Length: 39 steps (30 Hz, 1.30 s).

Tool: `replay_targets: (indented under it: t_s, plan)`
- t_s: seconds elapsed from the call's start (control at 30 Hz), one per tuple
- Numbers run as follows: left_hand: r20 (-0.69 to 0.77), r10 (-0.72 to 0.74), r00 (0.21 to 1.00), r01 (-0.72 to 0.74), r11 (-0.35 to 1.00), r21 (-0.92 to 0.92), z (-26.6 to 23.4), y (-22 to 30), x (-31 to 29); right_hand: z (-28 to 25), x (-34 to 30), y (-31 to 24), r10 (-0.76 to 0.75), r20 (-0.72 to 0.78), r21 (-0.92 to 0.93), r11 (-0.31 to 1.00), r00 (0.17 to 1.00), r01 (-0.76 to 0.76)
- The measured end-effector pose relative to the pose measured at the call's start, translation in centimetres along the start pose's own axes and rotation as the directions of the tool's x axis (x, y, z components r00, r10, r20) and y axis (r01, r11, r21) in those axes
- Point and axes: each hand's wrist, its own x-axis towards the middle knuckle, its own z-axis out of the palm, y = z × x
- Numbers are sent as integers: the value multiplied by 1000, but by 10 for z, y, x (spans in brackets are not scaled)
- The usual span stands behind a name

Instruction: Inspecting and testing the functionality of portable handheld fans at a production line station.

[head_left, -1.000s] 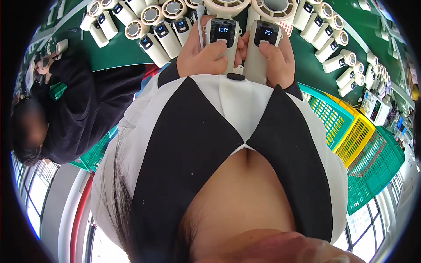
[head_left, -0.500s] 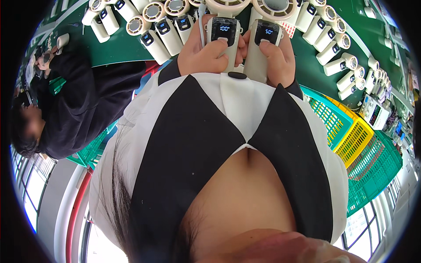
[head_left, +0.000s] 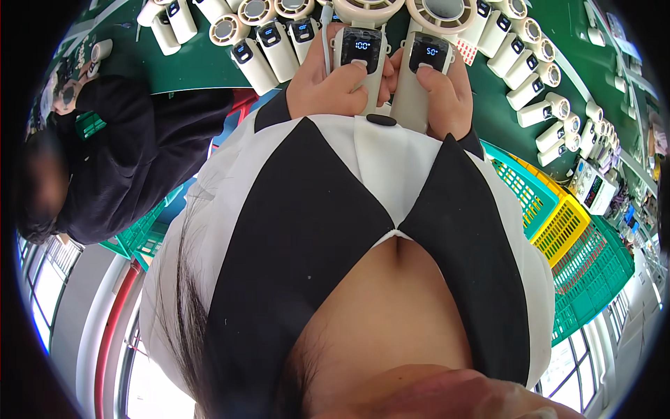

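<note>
My left hand is closed round a cream handheld fan, its thumb on the button below a lit display. A white cable runs along the outer side of that hand. Closed round a second cream handheld fan, my right hand likewise has its thumb on the button under a lit screen. Both fans stand side by side, handles toward me, their round heads at the upper edge of the view. The fingers behind the handles are partly hidden.
On the green table, several similar fans lie at left and more fans at right. A person in dark clothing sits at left. Green and yellow plastic baskets stand at right, near a small white device with a display.
The view has shifted slightly, moving the table and fans a little within it. Both hands keep the same hold, thumbs still on the buttons; the displays look the same.
</note>
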Motion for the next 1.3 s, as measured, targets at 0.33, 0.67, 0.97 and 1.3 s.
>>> replay_targets:
  t_s: [0.33,0.67,0.97,1.3]
  plan:
    - [-198,-9,980,6,1000,-16,6,-3,-7,9,0,4,-20,-45,28,999,999,21]
    - [-113,18,993,-19,1000,-7,-3,-4,-4,12,-2,3,-25,-24,72,997,999,27]
    - [-26,5,1000,-5,1000,8,-1,-1,0,3,0,6,-5,-26,82,997,1000,7]
    - [-33,2,999,-2,1000,-2,2,-3,2,-5,1,5,2,17,62,998,1000,-3]
